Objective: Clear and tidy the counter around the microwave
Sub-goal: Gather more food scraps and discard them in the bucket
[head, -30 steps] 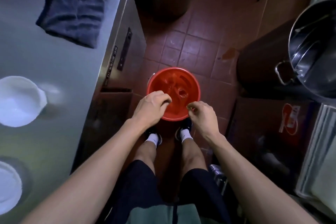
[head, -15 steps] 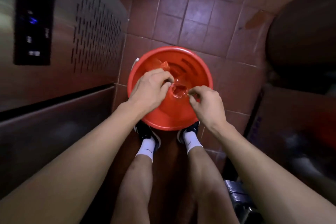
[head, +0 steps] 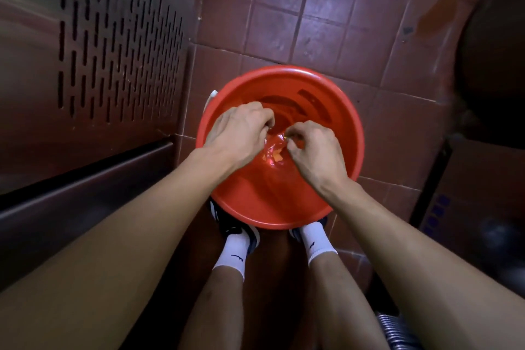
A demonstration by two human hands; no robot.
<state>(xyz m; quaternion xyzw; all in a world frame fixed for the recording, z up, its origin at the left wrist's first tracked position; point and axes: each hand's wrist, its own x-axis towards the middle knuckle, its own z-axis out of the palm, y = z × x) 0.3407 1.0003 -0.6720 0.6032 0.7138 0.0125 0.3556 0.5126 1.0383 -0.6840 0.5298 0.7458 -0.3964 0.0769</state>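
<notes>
Head view: a clear plastic bag (head: 272, 150) is pinched at its mouth between the left hand (head: 241, 133) and right hand (head: 315, 148), fingers curled tight; below the grip sits a red bucket (head: 341, 111) on tiled floor (head: 284, 14)

Two bare forearms reach in from the lower corners, with no sleeves, watch or rings visible on them. The left hand (head: 241, 133) and right hand (head: 314, 150) are ungloved. Below them, two bare lower legs show from about the knee down. Each foot wears a white crew sock: the left sock (head: 234, 254) bears a small dark swoosh mark on its side, and the right sock (head: 318, 241) carries a similar small dark mark. The left shoe (head: 233, 226) is dark, black or navy, with a low collar. The right shoe is mostly hidden.
</notes>
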